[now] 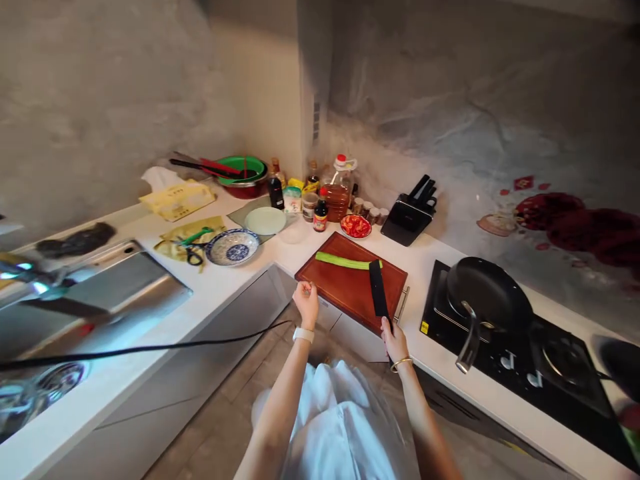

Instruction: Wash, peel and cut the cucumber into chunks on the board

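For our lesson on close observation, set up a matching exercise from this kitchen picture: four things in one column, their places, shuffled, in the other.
Things:
1. green stalk
2. black frying pan
3. plate of red slices
4. blue patterned bowl

Places:
A. on the stove, right of the board
B. on the counter between sink and board
C. across the far part of the cutting board
D. just behind the board, near the bottles

Pairs: 1-C, 2-A, 3-D, 4-B
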Motion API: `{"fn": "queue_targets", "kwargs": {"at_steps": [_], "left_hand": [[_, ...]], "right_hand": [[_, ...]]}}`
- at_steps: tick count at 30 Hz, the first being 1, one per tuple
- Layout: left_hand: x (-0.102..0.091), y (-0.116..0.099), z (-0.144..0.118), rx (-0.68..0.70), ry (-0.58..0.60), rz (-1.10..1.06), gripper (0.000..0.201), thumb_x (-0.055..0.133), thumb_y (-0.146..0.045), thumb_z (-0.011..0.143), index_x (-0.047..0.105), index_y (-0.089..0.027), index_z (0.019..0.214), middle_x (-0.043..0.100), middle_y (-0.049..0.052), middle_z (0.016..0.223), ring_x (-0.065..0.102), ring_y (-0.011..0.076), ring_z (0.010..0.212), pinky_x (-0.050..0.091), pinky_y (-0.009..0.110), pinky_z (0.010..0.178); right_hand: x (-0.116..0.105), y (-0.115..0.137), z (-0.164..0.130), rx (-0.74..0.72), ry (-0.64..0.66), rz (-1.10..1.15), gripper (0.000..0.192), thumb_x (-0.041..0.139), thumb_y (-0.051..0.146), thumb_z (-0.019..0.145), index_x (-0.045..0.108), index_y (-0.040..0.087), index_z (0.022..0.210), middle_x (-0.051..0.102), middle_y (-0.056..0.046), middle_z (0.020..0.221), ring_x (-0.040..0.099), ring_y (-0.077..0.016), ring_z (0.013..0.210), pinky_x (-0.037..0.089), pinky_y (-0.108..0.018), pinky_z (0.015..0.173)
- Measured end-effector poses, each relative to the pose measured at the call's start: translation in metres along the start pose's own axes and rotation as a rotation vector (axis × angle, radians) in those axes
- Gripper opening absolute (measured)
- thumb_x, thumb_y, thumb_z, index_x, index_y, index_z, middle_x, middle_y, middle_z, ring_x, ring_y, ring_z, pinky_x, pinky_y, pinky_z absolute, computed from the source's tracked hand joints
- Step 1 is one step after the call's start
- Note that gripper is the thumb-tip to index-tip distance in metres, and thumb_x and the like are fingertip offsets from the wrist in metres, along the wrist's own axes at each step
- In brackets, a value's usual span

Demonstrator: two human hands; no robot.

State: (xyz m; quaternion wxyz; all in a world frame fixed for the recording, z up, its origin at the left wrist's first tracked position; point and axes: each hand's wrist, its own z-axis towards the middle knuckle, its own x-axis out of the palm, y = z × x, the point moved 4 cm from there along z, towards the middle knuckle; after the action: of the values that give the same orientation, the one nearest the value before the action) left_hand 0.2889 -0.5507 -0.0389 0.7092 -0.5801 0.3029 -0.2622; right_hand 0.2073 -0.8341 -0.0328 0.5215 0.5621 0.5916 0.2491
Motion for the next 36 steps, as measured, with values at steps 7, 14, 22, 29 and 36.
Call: {"fn": "queue_targets", "kwargs": {"at_steps": [7, 14, 22, 29, 36], "left_hand": [[0.096, -0.007, 0.035, 0.232, 0.294, 0.123, 0.013, 0.048, -0.023, 0.084, 0.059, -0.021, 0.089, 0.061, 0.009, 0.095, 0.053, 0.0236, 0.099, 0.038, 0.038, 0.096], [0.186, 0.003, 0.038, 0.375, 0.804, 0.295, 0.038, 0.065, -0.014, 0.07, 0.065, -0.019, 0.108, 0.06, 0.014, 0.122, 0.043, 0.0315, 0.126, 0.021, 0.046, 0.112], [0.189, 0.045, 0.059, 0.361, 1.132, 0.321, 0.03, 0.062, -0.021, 0.078, 0.069, -0.024, 0.107, 0.064, 0.012, 0.118, 0.049, 0.0306, 0.116, 0.03, 0.044, 0.107], [0.17, 0.058, 0.054, 0.427, 1.175, 0.381, 0.033, 0.053, -0.028, 0.085, 0.065, -0.024, 0.116, 0.061, 0.012, 0.124, 0.048, 0.0315, 0.116, 0.03, 0.047, 0.106], [0.171, 0.057, 0.054, 0.527, 1.191, 0.456, 0.036, 0.051, -0.031, 0.088, 0.063, -0.022, 0.121, 0.062, 0.014, 0.124, 0.05, 0.0322, 0.114, 0.032, 0.047, 0.103]], "right_hand": [[-0.013, -0.006, 0.023, -0.036, -0.102, -0.17, 0.041, 0.049, 0.061, 0.081, 0.062, 0.022, 0.075, 0.063, -0.002, 0.061, 0.059, -0.0176, 0.053, 0.043, -0.027, 0.048], [0.007, 0.003, 0.045, -0.012, -0.195, -0.274, 0.051, 0.033, 0.061, 0.09, 0.06, 0.023, 0.07, 0.069, -0.007, 0.068, 0.066, -0.0224, 0.07, 0.046, -0.031, 0.065], [0.02, 0.021, 0.058, 0.088, -0.231, -0.292, 0.044, 0.045, 0.062, 0.086, 0.061, 0.023, 0.074, 0.07, -0.006, 0.069, 0.066, -0.0209, 0.068, 0.045, -0.028, 0.064], [0.031, 0.023, 0.041, 0.16, -0.193, -0.365, 0.035, 0.044, 0.048, 0.092, 0.063, 0.022, 0.081, 0.07, -0.006, 0.071, 0.066, -0.0216, 0.069, 0.041, -0.027, 0.062], [0.043, 0.021, 0.047, 0.212, -0.175, -0.444, 0.029, 0.047, 0.043, 0.093, 0.064, 0.02, 0.085, 0.072, -0.009, 0.075, 0.069, -0.0241, 0.075, 0.044, -0.029, 0.067]]}}
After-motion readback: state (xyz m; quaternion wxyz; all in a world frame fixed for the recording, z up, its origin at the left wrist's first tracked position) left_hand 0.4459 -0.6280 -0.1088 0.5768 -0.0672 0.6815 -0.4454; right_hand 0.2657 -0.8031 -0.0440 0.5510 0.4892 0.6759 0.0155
